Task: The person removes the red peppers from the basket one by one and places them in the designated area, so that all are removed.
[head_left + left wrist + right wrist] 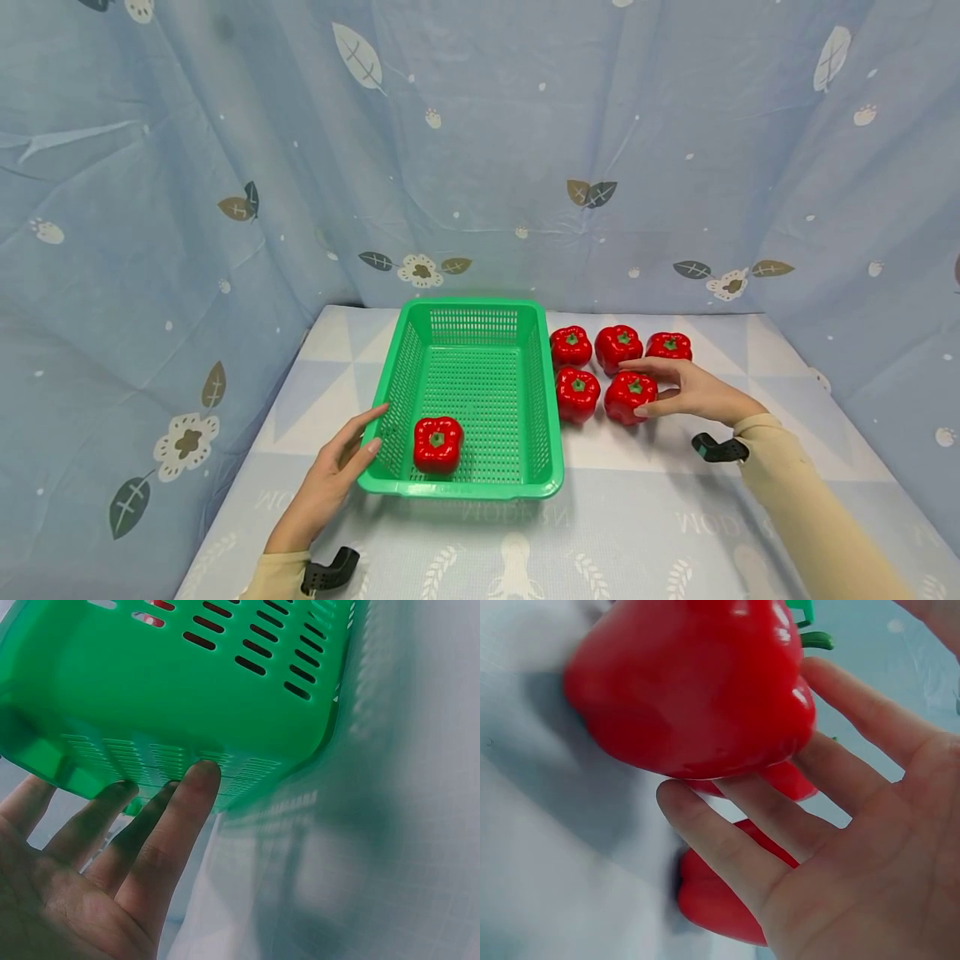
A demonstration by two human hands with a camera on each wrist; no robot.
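A green plastic basket (555,467) stands on the table, one red bell pepper (438,445) lying in its near left part. My left hand (330,471) is at the basket's near left side, thumb and index tips by the rim; the left wrist view shows its fingers (161,847) fairly straight along the slotted wall. To the right of the basket, my right hand (693,393) is around another red bell pepper (628,397). Its thumb is on the near side and its fingers behind. In the right wrist view, lightly bent fingers (727,851) lie against or close to this pepper (690,690).
More red bell peppers stand close by: one (577,395) beside the basket, and a back row of one (571,347), one (618,347) and one (669,345) partly behind my right hand. A patterned cloth (615,533) covers the table; a blue curtain (495,150) hangs behind.
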